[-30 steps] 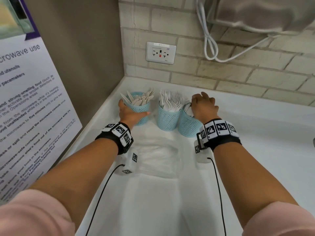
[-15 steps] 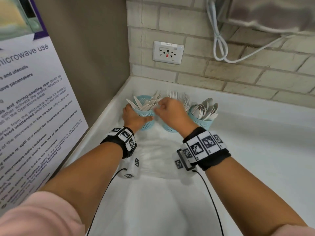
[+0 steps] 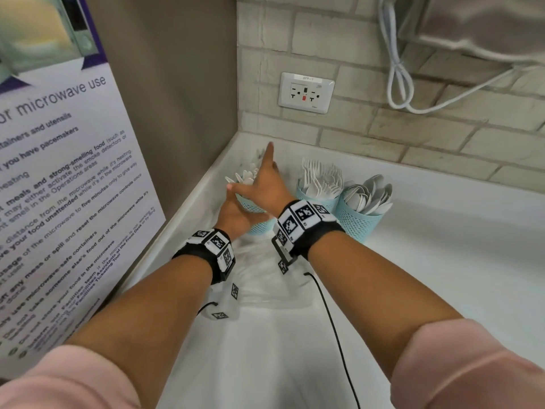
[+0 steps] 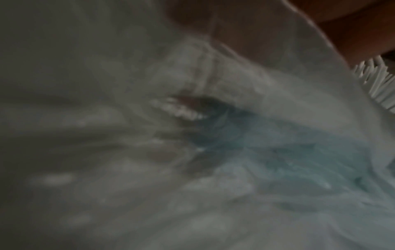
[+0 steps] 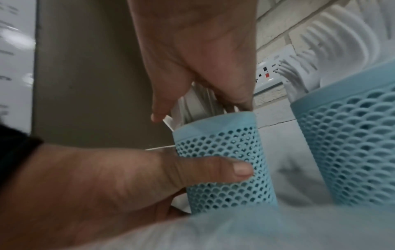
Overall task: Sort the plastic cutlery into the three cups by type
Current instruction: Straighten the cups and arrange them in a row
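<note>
Nearest us, a clear plastic bag lies flat on the white surface, just under both wrists. Beyond it, the left hand wraps the left cup, thumb across its perforated wall: a closed grip on that cup.

Above the rim, the right hand lies over the cutlery standing in the left cup. Its fingers are straight, one pointing up; we judge it pressing or gathering the pieces, not pinching any. This grip is open. The pieces' type is hidden under the hand.

To the right stands the fork cup, tines up, touching or nearly touching the spoon cup. Both are packed full. We see no loose cutlery on the surface, so sorting looks nearly complete.

Risks, as we judge them:
- A downward push off centre could tip the light left cup if the left hand slackens.
- Splayed pieces may spring out over the rim once released.
- The right forearm passes close to the fork cup and could knock it.
</note>
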Motion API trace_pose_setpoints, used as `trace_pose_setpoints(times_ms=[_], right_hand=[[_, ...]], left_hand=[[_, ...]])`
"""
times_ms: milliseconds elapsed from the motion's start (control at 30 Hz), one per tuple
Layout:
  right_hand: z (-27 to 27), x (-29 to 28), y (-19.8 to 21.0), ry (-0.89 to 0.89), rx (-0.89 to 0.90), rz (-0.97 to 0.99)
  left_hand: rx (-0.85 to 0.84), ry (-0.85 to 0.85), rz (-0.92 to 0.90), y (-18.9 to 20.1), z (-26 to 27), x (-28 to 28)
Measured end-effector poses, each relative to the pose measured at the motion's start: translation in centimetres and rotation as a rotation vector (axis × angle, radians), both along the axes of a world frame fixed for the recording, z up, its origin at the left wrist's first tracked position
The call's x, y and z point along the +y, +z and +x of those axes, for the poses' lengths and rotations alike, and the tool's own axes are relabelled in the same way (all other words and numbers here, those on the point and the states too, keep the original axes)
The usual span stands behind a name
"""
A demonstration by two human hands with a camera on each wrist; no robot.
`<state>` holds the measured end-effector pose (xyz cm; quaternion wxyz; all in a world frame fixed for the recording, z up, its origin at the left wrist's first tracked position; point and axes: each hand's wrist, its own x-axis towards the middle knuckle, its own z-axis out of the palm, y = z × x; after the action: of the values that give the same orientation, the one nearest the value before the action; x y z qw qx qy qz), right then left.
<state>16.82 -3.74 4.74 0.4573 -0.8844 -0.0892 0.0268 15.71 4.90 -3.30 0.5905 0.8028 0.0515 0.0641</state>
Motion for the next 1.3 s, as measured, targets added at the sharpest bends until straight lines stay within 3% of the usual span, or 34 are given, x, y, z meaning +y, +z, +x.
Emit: trace_pose_setpoints(times_ms=[200,333,400,533,733,1033,1133,1300], right_hand=[[1.5,0.6,-0.7,0.045,-0.041,0.120],[2.4,0.4,-1.3,0.041,-0.159,0.030],[3.3,-0.2,-1.1,0.053,-0.130,0.040],[4.2,-0.5,-0.9,0.022,-0.015,0.237],[4.6,-0.8,-1.2,0.078,-0.017,0.160],[5.0,-0.3,-1.3,0.155,0.017,0.059],[5.0,-0.3,-1.2,0.119,0.023,0.108],[4.7,0.1,-0.7,0.141,0.039,0.020]], left_hand=[[-0.008,-0.039,0.023,-0.4,0.9,0.8],[0.066,-0.164,-0.034,-1.1,1.9,1.3],[0.079,-0.176,-0.015,-1.7,2.2,1.6],[0.049,-0.205,-0.021,-1.8,2.5,1.9],[0.036,-0.226,0.061,-1.7,2.6,2.2],[0.021,-0.255,-0.031,-2.5,3.1,2.2],[0.023,-0.253,-0.028,-2.6,3.3,2.2],[0.038,-0.268,-0.005,-3.0,3.7,2.5]])
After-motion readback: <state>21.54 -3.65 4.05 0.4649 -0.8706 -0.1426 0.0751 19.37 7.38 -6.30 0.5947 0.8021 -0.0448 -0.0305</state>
